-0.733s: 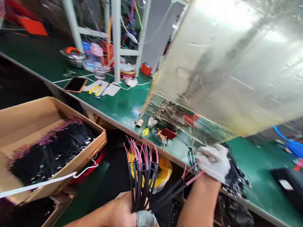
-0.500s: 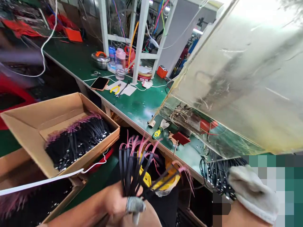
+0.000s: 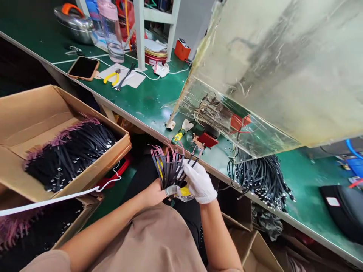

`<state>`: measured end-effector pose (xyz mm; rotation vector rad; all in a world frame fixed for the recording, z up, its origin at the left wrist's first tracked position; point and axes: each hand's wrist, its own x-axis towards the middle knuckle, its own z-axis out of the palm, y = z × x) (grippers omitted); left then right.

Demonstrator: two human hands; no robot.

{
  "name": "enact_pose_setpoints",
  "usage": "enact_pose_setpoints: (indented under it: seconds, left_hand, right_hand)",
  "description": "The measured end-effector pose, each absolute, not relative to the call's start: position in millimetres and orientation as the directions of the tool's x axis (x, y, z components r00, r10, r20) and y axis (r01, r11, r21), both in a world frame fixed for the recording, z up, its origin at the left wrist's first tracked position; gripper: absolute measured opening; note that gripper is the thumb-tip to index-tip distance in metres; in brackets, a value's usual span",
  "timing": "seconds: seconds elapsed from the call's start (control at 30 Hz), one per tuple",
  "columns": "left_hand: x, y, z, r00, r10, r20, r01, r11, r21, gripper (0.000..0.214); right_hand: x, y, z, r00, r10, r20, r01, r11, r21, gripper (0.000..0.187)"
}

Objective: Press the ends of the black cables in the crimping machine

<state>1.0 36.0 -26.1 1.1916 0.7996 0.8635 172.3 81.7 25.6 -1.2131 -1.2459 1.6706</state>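
A bundle of black sleeved cables (image 3: 170,168) with thin pink wire ends stands upright in front of my body. My left hand (image 3: 159,192) is wrapped round its lower part; a grey covering shows on the thumb. Against the bundle's right side is my right hand (image 3: 200,184), in a white glove, its fingers bent in among the strands at that edge. Whether it grips one cable or several is hidden. Under the hands shows a bit of yellow material (image 3: 185,191) with clear plastic. At the left, a cardboard box (image 3: 90,173) holds many similar black cables (image 3: 76,155).
Along the green bench (image 3: 147,109) lie a phone (image 3: 84,68), yellow pliers (image 3: 112,76), a scraper (image 3: 182,131) and a red block (image 3: 208,140). A cloudy plastic shield (image 3: 255,68) overhangs it. More black cables (image 3: 261,177) hang at its edge. A white cord (image 3: 51,204) crosses the left side.
My right hand has come from the cable pile at the right to the bundle in my left hand. The strands are gathered closer together. The view has shifted downward and right.
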Motion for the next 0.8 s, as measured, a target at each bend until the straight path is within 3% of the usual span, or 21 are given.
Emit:
enact_pose_setpoints:
  seconds: [0.1,0.2,0.33,0.5,0.6,0.7,0.8]
  left_hand:
    - [-10,42,-34,0.256,0.962,-0.093,-0.074,0.115,0.991,0.05]
    - [-22,52,-22,0.069,0.995,-0.076,-0.02,0.077,0.997,0.037]
    - [-26,65,6,-0.038,0.996,0.076,0.016,-0.075,0.997,0.022]
    - [-16,83,18,0.058,0.947,0.317,0.301,-0.319,0.899,0.009]
    - [-12,90,14,0.142,0.906,0.4,0.413,-0.421,0.807,0.028]
    - [-11,94,13,0.231,0.888,0.397,0.406,-0.459,0.791,0.036]
    - [-11,94,14,0.299,0.902,0.311,0.313,-0.4,0.861,0.031]
  right_hand:
    - [175,83,34,-0.268,0.917,-0.296,-0.065,-0.324,-0.944,0.055]
    - [179,81,43,-0.3,0.883,-0.36,0.012,-0.374,-0.927,0.06]
    - [176,80,47,-0.343,0.863,-0.371,0.143,-0.343,-0.928,0.063]
    - [177,86,51,-0.486,0.846,-0.218,0.387,-0.015,-0.922,0.04]
    - [181,88,58,-0.458,0.843,-0.283,0.627,0.081,-0.775,0.032]
    - [185,90,63,-0.427,0.837,-0.342,0.739,0.105,-0.666,0.033]
    - [189,91,59,-0.44,0.833,-0.335,0.715,0.1,-0.691,0.038]
